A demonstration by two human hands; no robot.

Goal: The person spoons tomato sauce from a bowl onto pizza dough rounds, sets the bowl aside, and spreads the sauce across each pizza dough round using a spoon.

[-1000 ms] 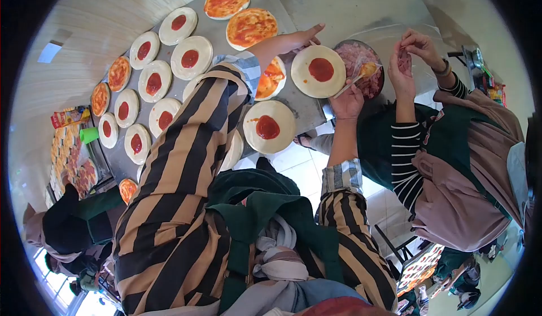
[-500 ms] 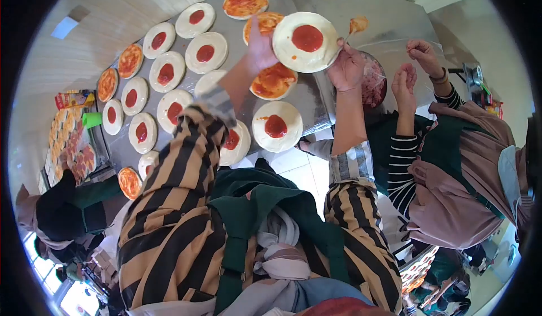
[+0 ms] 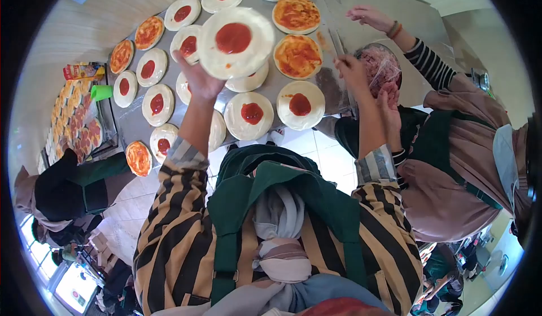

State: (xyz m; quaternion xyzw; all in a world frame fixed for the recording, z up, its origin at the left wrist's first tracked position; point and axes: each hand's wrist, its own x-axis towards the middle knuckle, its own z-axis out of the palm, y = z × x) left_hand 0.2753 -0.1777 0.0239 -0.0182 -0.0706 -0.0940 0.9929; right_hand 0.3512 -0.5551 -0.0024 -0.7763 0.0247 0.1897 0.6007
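My left hand (image 3: 199,80) grips the lower left edge of a round pizza base (image 3: 257,45), holding it raised over the table. A pool of red sauce sits in the middle of its pale dough. To the right, my right hand (image 3: 351,72) has its fingers closed near a bowl of shredded pink meat (image 3: 379,65). A sauce-smeared spoon (image 3: 324,41), blurred by motion, sticks out from that hand. Below the raised base lie two pizza bases, one with a sauce pool (image 3: 252,113) and another (image 3: 300,105). Beside them is a sauce-spread base (image 3: 298,56).
More bases with sauce (image 3: 158,104) lie in rows on the metal table (image 3: 330,84). A co-worker's hand (image 3: 370,17) reaches in at right; the other is by the meat bowl. A green cup (image 3: 101,93) and a tray of topped pizzas (image 3: 73,115) are at left.
My right hand has let go of the pizza base and moved slightly right and down with the spoon. My left hand now holds the base, which has shifted left.
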